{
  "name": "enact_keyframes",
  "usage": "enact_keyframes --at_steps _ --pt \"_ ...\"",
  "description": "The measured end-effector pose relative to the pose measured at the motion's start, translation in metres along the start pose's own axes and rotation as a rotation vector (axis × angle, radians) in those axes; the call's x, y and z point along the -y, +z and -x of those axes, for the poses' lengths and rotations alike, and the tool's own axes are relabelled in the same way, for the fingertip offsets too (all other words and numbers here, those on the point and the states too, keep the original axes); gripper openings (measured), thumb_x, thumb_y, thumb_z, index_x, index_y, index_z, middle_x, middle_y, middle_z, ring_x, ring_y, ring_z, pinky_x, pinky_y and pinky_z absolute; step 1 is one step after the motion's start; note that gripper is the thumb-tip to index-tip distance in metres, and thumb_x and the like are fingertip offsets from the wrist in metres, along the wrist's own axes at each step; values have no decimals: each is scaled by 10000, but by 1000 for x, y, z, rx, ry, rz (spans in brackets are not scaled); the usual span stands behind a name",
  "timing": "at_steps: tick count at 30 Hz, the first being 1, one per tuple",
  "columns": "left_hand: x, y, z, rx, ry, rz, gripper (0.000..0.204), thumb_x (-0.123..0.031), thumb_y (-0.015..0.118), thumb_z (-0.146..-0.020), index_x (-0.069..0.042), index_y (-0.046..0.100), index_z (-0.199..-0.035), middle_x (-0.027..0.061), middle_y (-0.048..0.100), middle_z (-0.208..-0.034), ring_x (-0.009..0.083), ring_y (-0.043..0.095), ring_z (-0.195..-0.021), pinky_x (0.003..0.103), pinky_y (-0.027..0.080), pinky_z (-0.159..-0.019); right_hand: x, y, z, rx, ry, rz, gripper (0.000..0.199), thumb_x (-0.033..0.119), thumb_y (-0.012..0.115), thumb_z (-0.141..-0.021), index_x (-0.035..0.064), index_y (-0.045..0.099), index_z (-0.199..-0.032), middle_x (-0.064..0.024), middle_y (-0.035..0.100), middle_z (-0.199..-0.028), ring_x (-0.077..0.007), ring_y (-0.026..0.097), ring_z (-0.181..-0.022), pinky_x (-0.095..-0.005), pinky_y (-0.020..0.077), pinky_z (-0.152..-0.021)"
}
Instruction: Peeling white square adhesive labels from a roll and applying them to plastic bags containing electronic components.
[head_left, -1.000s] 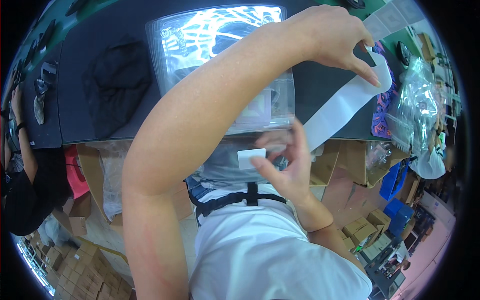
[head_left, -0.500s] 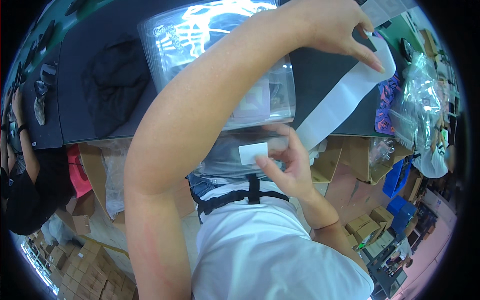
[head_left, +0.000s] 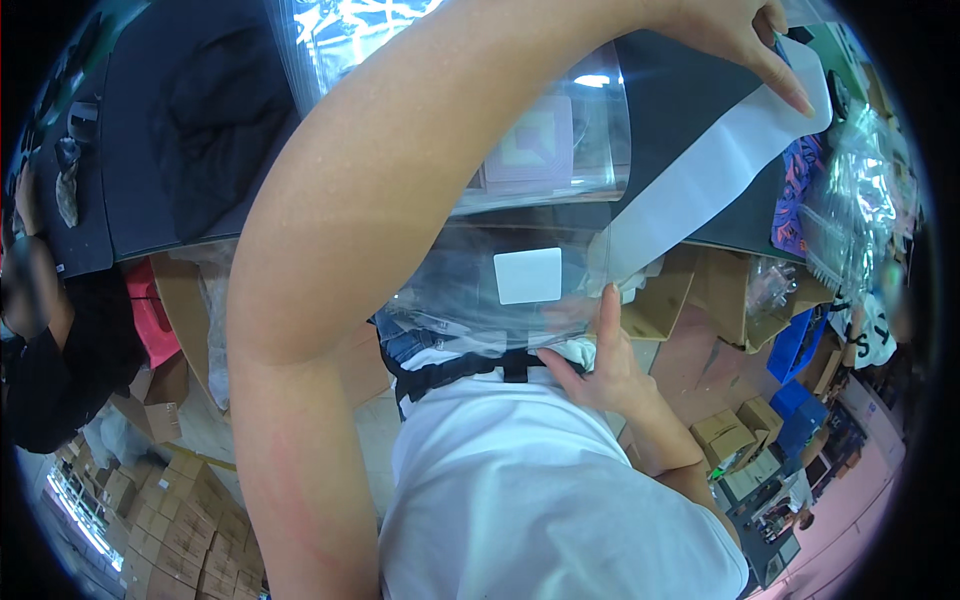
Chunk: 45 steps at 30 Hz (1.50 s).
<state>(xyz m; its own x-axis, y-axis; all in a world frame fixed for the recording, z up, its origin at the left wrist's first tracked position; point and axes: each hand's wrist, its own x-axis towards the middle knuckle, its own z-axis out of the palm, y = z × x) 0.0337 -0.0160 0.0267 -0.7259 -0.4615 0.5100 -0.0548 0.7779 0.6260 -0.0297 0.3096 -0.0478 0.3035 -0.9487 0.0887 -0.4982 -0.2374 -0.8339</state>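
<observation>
My left arm reaches across to the upper right. There my left hand (head_left: 755,45) pinches a long white label strip (head_left: 690,185), which slants down toward the bag. A clear plastic bag (head_left: 455,265) hangs over the table's near edge in front of my waist, with a white rectangular label (head_left: 528,276) flat on it. My right hand (head_left: 615,365) is at the bag's lower right edge, index finger stretched upward and thumb at the edge; its other fingers show faintly through the plastic. Beyond lies a stack of clear bags (head_left: 600,140) with a pale square print, partly covered by my forearm.
Black cloth (head_left: 215,140) lies on the dark table (head_left: 690,90) at left. Cardboard boxes (head_left: 715,290) stand below the table edge. At right are a patterned purple piece (head_left: 795,195) and crumpled clear plastic (head_left: 855,190). Another person (head_left: 60,350) is at far left.
My right hand has left the label and moved down to the bag's lower edge, so the whole label shows. My left hand and the strip have shifted slightly up and right.
</observation>
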Motion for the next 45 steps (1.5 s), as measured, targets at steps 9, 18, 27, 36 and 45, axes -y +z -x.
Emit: enact_keyframes --at_steps 9,18,27,36,45 --pt "-12 -5 4 47 -48 24 604 -523 796 -749 56 735 -908 257 706 -863 397 691 -811 413 544 -783 -7 -13 4 46 -35 -24 1128 -33 795 -746 61 64 -1600 -182 654 -1108 -266 659 -858 -389 540 -789" --pt "-13 -15 4 55 -43 72 575 -504 791 -763 36 743 -952 247 716 -898 386 695 -837 402 541 -797 -2 -18 -4 -153 -174 69 1009 373 888 -718 116 352 -1534 -244 475 -1389 -408 539 -1202 -489 471 -974" --pt "-9 2 7 -56 14 66 605 -502 779 -776 27 719 -1064 258 701 -1020 400 674 -983 429 524 -891 10 -22 -49 -235 -325 166 884 479 888 -682 149 497 -1403 -251 480 -1431 -448 445 -1326 -512 408 -1070" --pt "2 19 7 -77 -98 17 806 -731 731 -691 -83 731 -1169 143 739 -1085 350 701 -1008 408 539 -912 14 -14 -116 -377 -200 -167 1234 335 987 -559 -5 288 -1518 -302 295 -1539 -352 564 -1233 -409 543 -946" --pt "-12 6 7 -52 -133 146 782 -570 835 -713 -14 680 -1242 190 725 -1121 270 742 -857 333 564 -800 12 -19 -122 -369 36 -371 1301 276 995 -557 -17 207 -1549 -201 510 -1367 -221 624 -1089 -325 520 -916"
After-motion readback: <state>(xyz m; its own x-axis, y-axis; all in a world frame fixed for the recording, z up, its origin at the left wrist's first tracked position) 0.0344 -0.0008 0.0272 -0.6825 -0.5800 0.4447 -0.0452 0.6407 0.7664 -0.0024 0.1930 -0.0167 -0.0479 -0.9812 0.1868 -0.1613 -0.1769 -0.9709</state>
